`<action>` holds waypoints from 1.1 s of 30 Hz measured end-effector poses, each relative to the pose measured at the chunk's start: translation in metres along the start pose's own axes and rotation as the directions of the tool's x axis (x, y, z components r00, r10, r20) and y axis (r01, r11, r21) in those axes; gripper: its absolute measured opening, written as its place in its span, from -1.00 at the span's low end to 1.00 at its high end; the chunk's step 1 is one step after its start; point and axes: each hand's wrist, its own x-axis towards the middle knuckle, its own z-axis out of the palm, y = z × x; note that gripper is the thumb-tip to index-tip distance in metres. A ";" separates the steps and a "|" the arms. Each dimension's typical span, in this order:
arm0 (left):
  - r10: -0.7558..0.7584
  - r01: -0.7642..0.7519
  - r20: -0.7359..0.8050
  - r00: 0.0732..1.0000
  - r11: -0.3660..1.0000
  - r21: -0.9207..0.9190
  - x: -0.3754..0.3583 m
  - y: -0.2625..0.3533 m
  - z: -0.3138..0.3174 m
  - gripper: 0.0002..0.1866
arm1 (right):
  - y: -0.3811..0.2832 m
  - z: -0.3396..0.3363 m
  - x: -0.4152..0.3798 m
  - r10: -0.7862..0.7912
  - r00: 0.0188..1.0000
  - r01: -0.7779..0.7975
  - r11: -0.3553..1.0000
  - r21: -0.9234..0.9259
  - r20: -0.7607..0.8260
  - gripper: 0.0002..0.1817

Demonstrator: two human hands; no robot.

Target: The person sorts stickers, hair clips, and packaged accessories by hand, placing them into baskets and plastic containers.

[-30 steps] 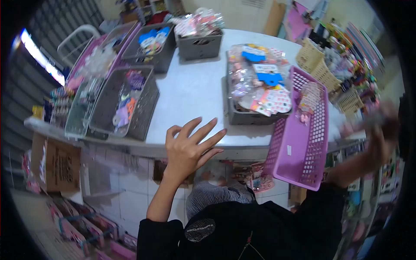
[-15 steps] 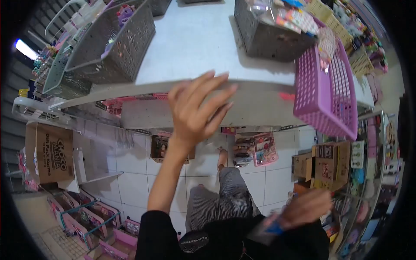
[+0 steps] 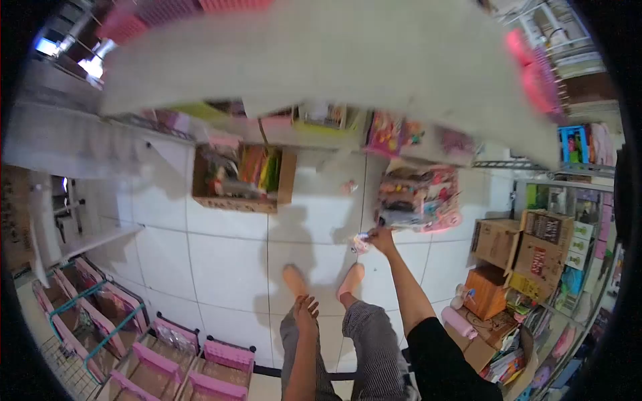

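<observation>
Just left of the pink-trimmed bin [image 3: 420, 198], the right hand [image 3: 382, 240]'s got a small packet [image 3: 360, 243] pinched in its fingertips.

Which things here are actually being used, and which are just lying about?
In use:
small packet, pinched in the right hand

Apparently just lying about:
small item on the floor
open cardboard box, filled
orange box
pink cylinder

Pale surface [image 3: 321, 60] blurred, cut off
</observation>
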 end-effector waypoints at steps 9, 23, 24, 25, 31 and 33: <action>-0.057 0.056 -0.004 0.998 0.993 -0.100 0.170 -0.087 0.016 -0.68 | 0.056 0.089 0.189 -0.126 0.844 0.248 0.954 0.170 -0.522 -0.57; -0.062 0.062 -0.058 0.996 0.998 0.005 0.088 -0.074 0.010 -0.71 | 0.008 0.114 0.094 0.013 0.968 0.169 0.705 0.688 -0.252 -0.81; -0.032 0.032 -0.031 0.999 0.999 -0.009 0.063 -0.052 0.019 -0.71 | -0.015 0.085 0.058 -0.012 0.974 0.173 0.689 0.703 -0.227 -0.87; 0.095 -0.095 0.033 0.995 0.995 0.018 0.036 -0.026 0.028 -0.67 | -0.045 0.049 0.017 -0.038 0.977 0.179 0.672 0.718 -0.208 -0.89; 0.542 -0.556 0.531 0.652 0.817 -0.151 -0.205 0.156 0.102 -0.29 | -0.256 -0.201 -0.219 -0.297 0.937 0.317 0.498 0.807 -0.185 -0.85; 0.544 -0.645 0.663 0.514 0.755 -0.119 -0.285 0.202 0.121 -0.24 | -0.305 -0.260 -0.274 -0.462 0.834 0.514 0.451 0.730 -0.302 -0.83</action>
